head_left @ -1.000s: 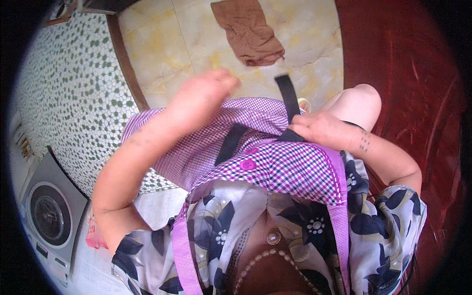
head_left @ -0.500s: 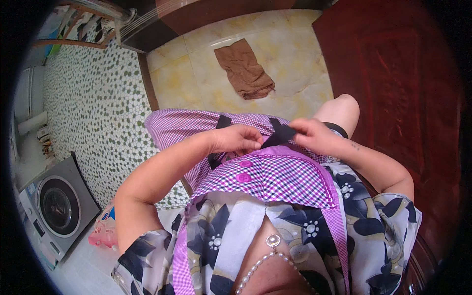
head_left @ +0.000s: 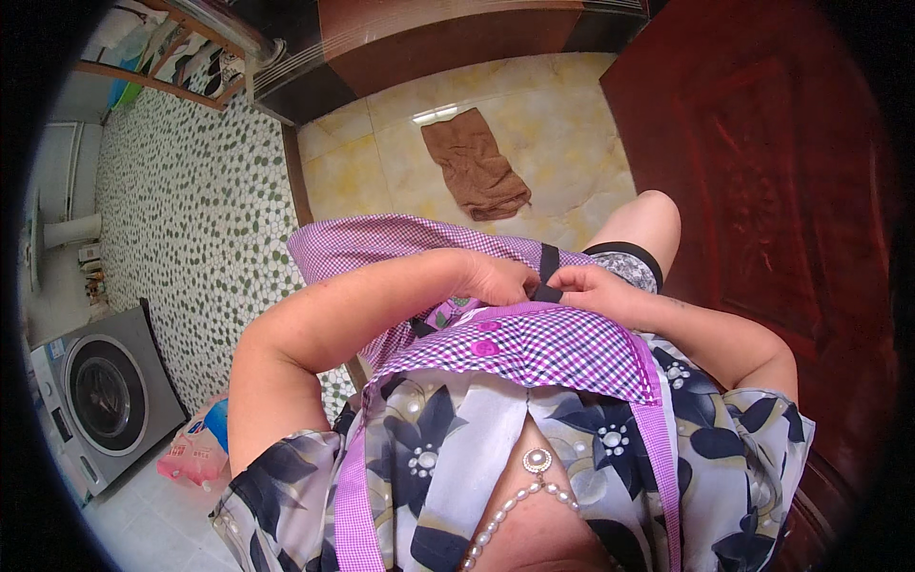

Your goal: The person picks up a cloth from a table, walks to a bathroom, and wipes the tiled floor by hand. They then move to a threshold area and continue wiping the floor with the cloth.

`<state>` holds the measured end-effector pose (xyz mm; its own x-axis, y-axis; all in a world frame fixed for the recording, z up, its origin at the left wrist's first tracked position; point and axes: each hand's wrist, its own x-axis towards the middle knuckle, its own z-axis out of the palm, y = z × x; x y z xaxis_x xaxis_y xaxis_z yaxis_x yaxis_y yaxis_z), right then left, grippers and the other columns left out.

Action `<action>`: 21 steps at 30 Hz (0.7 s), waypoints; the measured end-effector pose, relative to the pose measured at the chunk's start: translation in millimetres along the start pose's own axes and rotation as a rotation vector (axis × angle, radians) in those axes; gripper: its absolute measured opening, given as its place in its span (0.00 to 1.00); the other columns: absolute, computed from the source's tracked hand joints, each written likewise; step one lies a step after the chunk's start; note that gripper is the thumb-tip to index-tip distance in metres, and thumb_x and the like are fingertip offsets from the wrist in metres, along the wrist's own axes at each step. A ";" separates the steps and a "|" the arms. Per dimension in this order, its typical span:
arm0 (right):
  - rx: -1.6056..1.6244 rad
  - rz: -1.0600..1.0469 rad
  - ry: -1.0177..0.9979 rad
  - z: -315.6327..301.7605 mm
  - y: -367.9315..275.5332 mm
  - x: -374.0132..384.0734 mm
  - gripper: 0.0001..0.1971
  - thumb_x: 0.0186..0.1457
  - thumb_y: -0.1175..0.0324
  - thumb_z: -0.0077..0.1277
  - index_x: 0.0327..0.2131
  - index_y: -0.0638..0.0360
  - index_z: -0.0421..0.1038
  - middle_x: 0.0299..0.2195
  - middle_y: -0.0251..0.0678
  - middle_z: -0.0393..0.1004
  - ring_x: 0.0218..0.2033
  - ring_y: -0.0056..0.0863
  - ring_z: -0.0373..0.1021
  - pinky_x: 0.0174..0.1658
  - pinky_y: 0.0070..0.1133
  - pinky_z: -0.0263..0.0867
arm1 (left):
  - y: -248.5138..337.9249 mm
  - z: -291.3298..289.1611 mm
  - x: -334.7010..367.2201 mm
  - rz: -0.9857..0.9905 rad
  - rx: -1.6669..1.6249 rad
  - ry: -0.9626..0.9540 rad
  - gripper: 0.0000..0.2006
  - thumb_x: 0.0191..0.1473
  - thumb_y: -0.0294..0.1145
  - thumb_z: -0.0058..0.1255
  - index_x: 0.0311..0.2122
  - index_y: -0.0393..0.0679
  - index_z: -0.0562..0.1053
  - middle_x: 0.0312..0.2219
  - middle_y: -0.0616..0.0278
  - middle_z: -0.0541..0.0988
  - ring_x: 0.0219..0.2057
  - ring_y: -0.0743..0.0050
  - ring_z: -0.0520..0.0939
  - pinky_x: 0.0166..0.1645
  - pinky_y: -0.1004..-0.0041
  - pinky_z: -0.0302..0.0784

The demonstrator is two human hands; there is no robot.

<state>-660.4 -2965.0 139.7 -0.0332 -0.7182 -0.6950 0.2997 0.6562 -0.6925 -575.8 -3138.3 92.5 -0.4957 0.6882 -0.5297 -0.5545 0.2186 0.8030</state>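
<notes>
I wear a purple checked apron (head_left: 562, 348) with pink buttons over a floral shirt. At its waist, my left hand (head_left: 502, 278) and my right hand (head_left: 591, 289) are close together, both closed on a black strap (head_left: 547, 294). My right fingers pinch one side of it, and the left fingertips, partly hidden behind the hand, grip the other side. One end of the strap stands up past the hands toward the lap. The apron's skirt (head_left: 381, 238) spreads out to the left beyond my left forearm.
A brown cloth (head_left: 477, 167) lies on the yellowish tile floor (head_left: 343, 153) ahead. A dark red carved door (head_left: 743, 181) stands at the right. To the left are a pebble-patterned floor (head_left: 200, 210), a grey front-loading washing machine (head_left: 105, 391) and a pink plastic package (head_left: 195, 453).
Both hands have drawn closer together at the waist, and the black strap between them is more bunched. The view has shifted slightly, so the cloth appears lower.
</notes>
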 end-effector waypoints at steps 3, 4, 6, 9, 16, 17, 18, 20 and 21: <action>-0.082 -0.048 -0.071 2.0 17.2 9.1 0.07 0.51 0.76 0.44 0.35 0.64 0.67 0.30 0.26 0.71 0.31 0.14 0.66 0.36 0.15 0.62 | 5.5 5.6 3.2 0.048 0.313 0.073 0.26 0.41 0.46 0.54 0.45 0.41 0.68 0.38 0.54 0.75 0.42 0.65 0.74 0.45 0.71 0.66; -0.089 -0.021 -0.092 3.8 16.5 9.9 0.07 0.50 0.76 0.45 0.34 0.64 0.67 0.30 0.29 0.72 0.32 0.15 0.66 0.36 0.16 0.62 | 9.2 9.3 4.5 0.039 0.462 0.153 0.21 0.41 0.45 0.52 0.41 0.45 0.71 0.38 0.50 0.75 0.42 0.56 0.75 0.45 0.67 0.67; -0.244 -0.057 -0.020 5.7 5.5 7.2 0.08 0.49 0.75 0.46 0.34 0.63 0.67 0.30 0.33 0.72 0.32 0.19 0.67 0.36 0.17 0.63 | 20.4 15.1 1.2 -0.062 0.540 0.277 0.19 0.41 0.43 0.51 0.39 0.45 0.72 0.37 0.50 0.75 0.41 0.55 0.75 0.44 0.66 0.68; -0.676 -0.223 0.105 -4.2 3.1 9.3 0.10 0.45 0.72 0.49 0.34 0.63 0.68 0.29 0.46 0.72 0.31 0.35 0.70 0.35 0.22 0.64 | 21.4 15.9 -7.1 -0.078 0.700 0.484 0.11 0.39 0.36 0.49 0.30 0.44 0.73 0.31 0.54 0.77 0.37 0.52 0.75 0.41 0.62 0.67; -0.246 0.086 -0.066 -5.5 -16.5 -6.0 0.13 0.50 0.69 0.49 0.38 0.66 0.69 0.34 0.32 0.73 0.36 0.15 0.66 0.39 0.17 0.63 | 28.4 20.7 -14.6 0.285 0.894 0.800 0.08 0.37 0.33 0.49 0.27 0.46 0.68 0.22 0.60 0.75 0.32 0.61 0.74 0.37 0.63 0.62; -0.237 0.098 -0.074 -7.8 -14.5 -1.5 0.13 0.50 0.69 0.49 0.38 0.66 0.69 0.34 0.32 0.73 0.36 0.15 0.66 0.39 0.17 0.63 | 30.5 18.2 -12.0 0.320 0.925 0.816 0.08 0.38 0.34 0.49 0.27 0.47 0.68 0.22 0.62 0.74 0.32 0.63 0.73 0.36 0.63 0.61; -0.097 0.127 -0.075 -9.2 -10.7 1.8 0.12 0.49 0.71 0.48 0.38 0.65 0.69 0.34 0.32 0.73 0.35 0.15 0.66 0.38 0.16 0.63 | 33.5 17.0 -11.0 0.362 0.964 0.836 0.07 0.39 0.34 0.48 0.27 0.47 0.68 0.22 0.63 0.74 0.31 0.64 0.73 0.35 0.64 0.61; 0.209 0.183 -0.056 -12.9 -4.2 8.7 0.11 0.48 0.75 0.48 0.38 0.64 0.69 0.33 0.32 0.73 0.32 0.15 0.69 0.35 0.14 0.65 | 36.3 14.9 -8.8 0.386 0.991 0.845 0.07 0.39 0.35 0.48 0.27 0.47 0.68 0.21 0.64 0.74 0.31 0.65 0.73 0.35 0.64 0.60; 0.215 0.192 -0.061 -16.3 -5.2 8.8 0.11 0.48 0.75 0.48 0.38 0.64 0.69 0.33 0.32 0.73 0.32 0.15 0.69 0.35 0.14 0.65 | 34.6 15.2 -8.2 0.399 1.019 0.854 0.08 0.40 0.36 0.47 0.28 0.47 0.68 0.21 0.66 0.73 0.31 0.66 0.73 0.35 0.64 0.60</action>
<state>-677.8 -2970.9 134.0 0.0986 -0.6025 -0.7920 0.4904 0.7220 -0.4881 -580.8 -3125.8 128.9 -0.9594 0.2717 0.0760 0.2636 0.7670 0.5850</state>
